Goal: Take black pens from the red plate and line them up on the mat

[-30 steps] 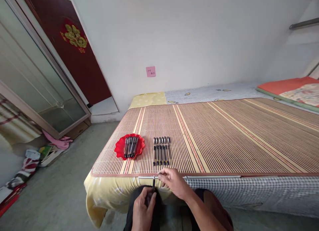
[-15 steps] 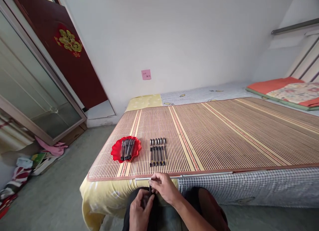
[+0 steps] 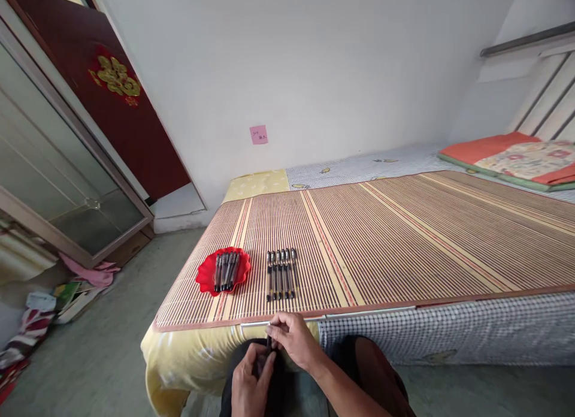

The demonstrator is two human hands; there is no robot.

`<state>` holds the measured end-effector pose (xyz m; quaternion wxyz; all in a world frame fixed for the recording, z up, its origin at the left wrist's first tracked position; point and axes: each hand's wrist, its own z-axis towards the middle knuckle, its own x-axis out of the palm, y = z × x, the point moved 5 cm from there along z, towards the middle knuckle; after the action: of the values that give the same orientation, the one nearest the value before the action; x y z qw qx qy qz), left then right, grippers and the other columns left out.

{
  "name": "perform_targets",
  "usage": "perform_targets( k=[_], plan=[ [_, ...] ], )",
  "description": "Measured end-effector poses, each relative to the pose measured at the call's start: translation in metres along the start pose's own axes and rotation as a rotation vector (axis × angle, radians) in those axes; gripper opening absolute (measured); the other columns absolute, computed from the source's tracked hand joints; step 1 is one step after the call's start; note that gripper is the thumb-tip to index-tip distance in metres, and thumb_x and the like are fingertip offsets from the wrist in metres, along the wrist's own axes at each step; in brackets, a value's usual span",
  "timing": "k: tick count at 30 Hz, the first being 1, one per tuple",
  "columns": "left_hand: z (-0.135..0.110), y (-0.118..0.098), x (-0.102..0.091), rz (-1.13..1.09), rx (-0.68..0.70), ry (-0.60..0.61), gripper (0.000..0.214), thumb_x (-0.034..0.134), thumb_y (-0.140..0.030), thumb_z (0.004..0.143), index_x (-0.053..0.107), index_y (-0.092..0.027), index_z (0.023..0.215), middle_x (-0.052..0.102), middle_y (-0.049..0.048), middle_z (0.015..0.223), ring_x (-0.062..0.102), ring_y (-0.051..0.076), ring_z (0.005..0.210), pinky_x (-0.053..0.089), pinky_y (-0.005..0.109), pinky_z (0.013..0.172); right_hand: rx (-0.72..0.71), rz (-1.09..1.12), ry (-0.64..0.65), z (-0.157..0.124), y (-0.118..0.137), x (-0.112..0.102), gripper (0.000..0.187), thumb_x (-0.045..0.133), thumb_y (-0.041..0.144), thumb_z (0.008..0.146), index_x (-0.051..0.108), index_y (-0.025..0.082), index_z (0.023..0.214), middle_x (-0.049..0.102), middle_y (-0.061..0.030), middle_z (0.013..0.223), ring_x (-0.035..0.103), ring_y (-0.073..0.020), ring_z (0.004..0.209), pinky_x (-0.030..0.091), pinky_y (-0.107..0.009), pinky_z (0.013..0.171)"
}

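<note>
Just off the near edge of the bed, over my lap, both hands are closed on one dark pen point(image 3: 269, 341). My left hand point(image 3: 251, 378) grips its lower end, and my right hand point(image 3: 293, 341) pinches the upper end between thumb and fingers. Much of the pen is hidden by the fingers. Beyond them on the mat, several black pens point(image 3: 281, 274) lie side by side in a neat row. To the left of that row, a red scalloped plate point(image 3: 204, 274) carries several more pens point(image 3: 226, 271) in a loose bunch.
A striped bamboo mat point(image 3: 381, 243) covers most of the bed, over a yellow and checked sheet point(image 3: 188, 348). An orange folded quilt point(image 3: 498, 153) rests at the far right. Clothes point(image 3: 33, 330) lie on the floor at left, near a glass-panelled door point(image 3: 67, 153).
The view has shifted slightly, so the bed and plate appear a little further left. Both hands keep their hold on the pen, with hardly any movement.
</note>
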<state>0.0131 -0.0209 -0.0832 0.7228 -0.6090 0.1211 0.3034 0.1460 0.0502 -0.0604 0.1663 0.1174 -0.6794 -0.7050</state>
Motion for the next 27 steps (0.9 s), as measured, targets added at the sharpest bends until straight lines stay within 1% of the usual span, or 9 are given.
perform_targets(
  k=[2,5,7,8,11,13,16,22,27],
  plan=[
    [0.0,0.0,0.0,0.009,0.011,-0.005,0.04,0.06,-0.06,0.087,0.065,-0.021,0.077,0.062,-0.0028,0.061,0.053,0.015,0.052,0.045,0.023,0.054,-0.113,-0.166,-0.065,0.001,0.009,-0.011,0.028,0.057,0.041,0.095,0.067,0.019,0.081,0.066,-0.0026,0.073,0.065,-0.0193,0.071,0.05,-0.029,0.067],
    [-0.001,0.0,-0.001,0.022,0.025,-0.024,0.039,0.059,-0.059,0.089,0.064,-0.022,0.076,0.058,-0.0038,0.058,0.052,0.015,0.051,0.045,0.023,0.053,-0.285,-0.571,-0.324,0.004,0.023,-0.043,0.029,0.043,0.023,0.1,0.072,0.02,0.104,0.07,-0.0106,0.105,0.064,-0.0247,0.1,0.049,-0.037,0.089],
    [-0.001,0.0,0.0,0.022,0.034,-0.032,0.04,0.058,-0.058,0.09,0.063,-0.022,0.075,0.057,-0.0041,0.058,0.052,0.015,0.051,0.044,0.023,0.052,-0.258,-0.831,-0.436,0.008,0.024,-0.064,0.035,0.042,0.013,0.098,0.07,0.019,0.117,0.068,-0.0131,0.116,0.061,-0.027,0.108,0.047,-0.041,0.094],
    [-0.001,-0.001,0.0,0.023,0.037,-0.032,0.039,0.058,-0.058,0.09,0.063,-0.022,0.075,0.057,-0.0041,0.057,0.052,0.015,0.051,0.044,0.023,0.052,-0.213,-0.938,-0.443,0.011,0.022,-0.072,0.037,0.043,0.01,0.097,0.07,0.019,0.12,0.068,-0.0135,0.118,0.06,-0.0275,0.108,0.047,-0.041,0.094],
    [-0.001,-0.001,0.001,0.022,0.042,-0.029,0.039,0.057,-0.057,0.091,0.063,-0.022,0.075,0.057,-0.0042,0.057,0.052,0.015,0.05,0.044,0.023,0.052,-0.075,-1.138,-0.362,0.02,0.014,-0.084,0.037,0.048,0.008,0.095,0.071,0.019,0.121,0.068,-0.0128,0.118,0.061,-0.027,0.105,0.047,-0.038,0.089],
    [-0.001,-0.002,0.001,0.02,0.042,-0.032,0.038,0.057,-0.056,0.091,0.063,-0.022,0.075,0.057,-0.004,0.058,0.053,0.015,0.05,0.044,0.022,0.052,-0.021,-1.197,-0.315,0.023,0.011,-0.085,0.036,0.051,0.01,0.094,0.072,0.021,0.121,0.068,-0.0123,0.119,0.061,-0.027,0.106,0.047,-0.037,0.088],
    [-0.002,-0.004,0.0,0.016,0.044,-0.036,0.036,0.058,-0.054,0.091,0.063,-0.022,0.076,0.057,-0.0041,0.057,0.053,0.015,0.05,0.044,0.022,0.051,-0.006,-1.226,-0.292,0.024,0.01,-0.081,0.036,0.054,0.011,0.094,0.072,0.023,0.122,0.068,-0.0114,0.121,0.06,-0.0273,0.108,0.046,-0.038,0.089],
    [-0.003,-0.003,0.0,0.01,0.036,-0.041,0.034,0.059,-0.053,0.09,0.063,-0.021,0.077,0.057,-0.0042,0.058,0.053,0.015,0.05,0.045,0.022,0.052,-0.022,-1.238,-0.299,0.024,0.008,-0.079,0.034,0.054,0.013,0.096,0.071,0.023,0.124,0.068,-0.0113,0.121,0.061,-0.0277,0.109,0.046,-0.038,0.09],
    [-0.003,-0.005,0.0,0.007,0.032,-0.028,0.034,0.059,-0.052,0.091,0.063,-0.021,0.077,0.058,-0.0038,0.058,0.055,0.015,0.052,0.045,0.022,0.053,-0.019,-1.232,-0.348,0.031,0.007,-0.081,0.032,0.055,0.022,0.098,0.068,0.02,0.127,0.067,-0.0132,0.122,0.061,-0.028,0.11,0.046,-0.039,0.091]
  ],
)
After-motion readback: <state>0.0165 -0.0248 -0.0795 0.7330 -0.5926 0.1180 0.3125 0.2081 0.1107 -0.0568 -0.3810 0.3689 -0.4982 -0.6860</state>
